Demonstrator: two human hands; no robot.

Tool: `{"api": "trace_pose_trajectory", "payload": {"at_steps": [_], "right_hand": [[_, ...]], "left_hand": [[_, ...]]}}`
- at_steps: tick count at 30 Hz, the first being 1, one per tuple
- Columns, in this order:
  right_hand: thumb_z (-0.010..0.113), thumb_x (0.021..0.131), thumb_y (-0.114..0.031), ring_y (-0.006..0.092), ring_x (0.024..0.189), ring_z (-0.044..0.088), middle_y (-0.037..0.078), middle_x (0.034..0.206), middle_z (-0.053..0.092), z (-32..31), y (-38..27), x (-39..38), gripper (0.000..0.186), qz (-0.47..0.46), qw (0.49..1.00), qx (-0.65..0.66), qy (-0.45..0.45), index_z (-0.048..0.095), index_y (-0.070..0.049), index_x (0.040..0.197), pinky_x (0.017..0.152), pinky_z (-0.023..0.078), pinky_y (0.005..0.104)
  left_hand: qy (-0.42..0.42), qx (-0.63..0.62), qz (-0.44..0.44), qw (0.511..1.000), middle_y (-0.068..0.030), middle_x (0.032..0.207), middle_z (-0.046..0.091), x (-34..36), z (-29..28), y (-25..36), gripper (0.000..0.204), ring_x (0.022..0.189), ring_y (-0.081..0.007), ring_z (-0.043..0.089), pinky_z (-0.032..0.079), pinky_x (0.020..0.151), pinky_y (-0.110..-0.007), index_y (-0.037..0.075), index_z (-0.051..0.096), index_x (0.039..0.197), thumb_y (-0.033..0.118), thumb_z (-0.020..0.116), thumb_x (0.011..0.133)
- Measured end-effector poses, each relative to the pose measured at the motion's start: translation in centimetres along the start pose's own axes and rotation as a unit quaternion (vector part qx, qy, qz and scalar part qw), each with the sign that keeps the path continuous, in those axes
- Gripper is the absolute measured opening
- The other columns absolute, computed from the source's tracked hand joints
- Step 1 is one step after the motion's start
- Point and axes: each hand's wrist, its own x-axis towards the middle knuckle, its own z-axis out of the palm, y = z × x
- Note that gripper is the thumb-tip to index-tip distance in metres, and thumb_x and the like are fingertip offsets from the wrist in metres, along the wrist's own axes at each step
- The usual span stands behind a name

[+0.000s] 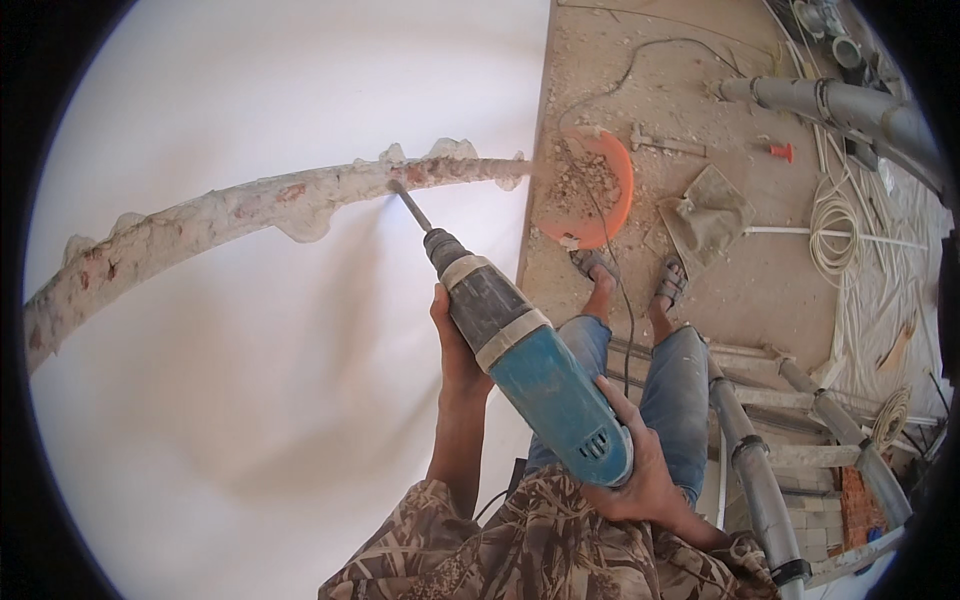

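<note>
A dusty blue hammer drill [550,385] points up and left across the view. Its bit [412,208] has the tip at the lower edge of a rough chased groove [270,203] in the white wall [200,420]. Reddish patches show through the broken plaster inside the groove. My left hand [458,345] is wrapped round the front of the drill body, its fingers partly hidden behind it. At the rear end, my right hand [640,465] grips the drill; the trigger is out of sight.
An orange tub [622,190] of rubble stands on the debris-strewn floor by the wall, beyond my sandalled feet. A dark cable crosses the tub. Near it lie a hammer [668,143] and a dusty sack [705,215]. Metal ladder rails [745,440], coiled tubing [835,230] and a grey pipe [850,100] occupy the right.
</note>
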Motion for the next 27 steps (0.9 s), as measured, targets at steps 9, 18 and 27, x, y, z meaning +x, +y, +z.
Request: {"api": "trace_pose_trajectory", "payload": {"at_steps": [9,18,27], "right_hand": [[0.079,0.07,-0.01,0.0275,0.109,0.069,0.021,0.118,0.069,0.9,-0.6,2.7,0.105,0.02,1.0,0.008,-0.003,0.022,-0.001,0.158,0.099,0.048,0.0348],[0.084,0.067,-0.02,0.0415,0.105,0.068,0.023,0.115,0.067,4.9,-3.6,2.6,0.113,0.101,0.992,-0.043,-0.056,0.021,-0.011,0.16,0.09,0.055,0.0433],[0.079,0.065,-0.007,0.0298,0.12,0.063,0.021,0.127,0.064,-0.3,-2.5,2.5,0.106,0.086,0.996,0.01,-0.006,0.028,-0.008,0.158,0.1,0.048,0.0376]], "left_hand": [[0.035,0.005,-0.01,0.999,-0.0161,0.102,0.069,2.1,0.1,2.1,0.074,0.089,-0.0308,0.072,0.061,0.079,-0.048,0.009,0.06,0.122,0.075,0.041,0.093],[-0.061,-0.125,-0.067,0.988,-0.0204,0.107,0.066,0.4,-0.3,5.0,0.084,0.087,-0.0363,0.071,0.065,0.067,-0.051,0.006,0.05,0.135,0.077,0.043,0.091],[-0.043,-0.074,-0.028,0.996,-0.0153,0.108,0.069,1.5,0.9,0.9,0.074,0.094,-0.0298,0.07,0.06,0.079,-0.046,0.01,0.06,0.125,0.074,0.045,0.093]]}}
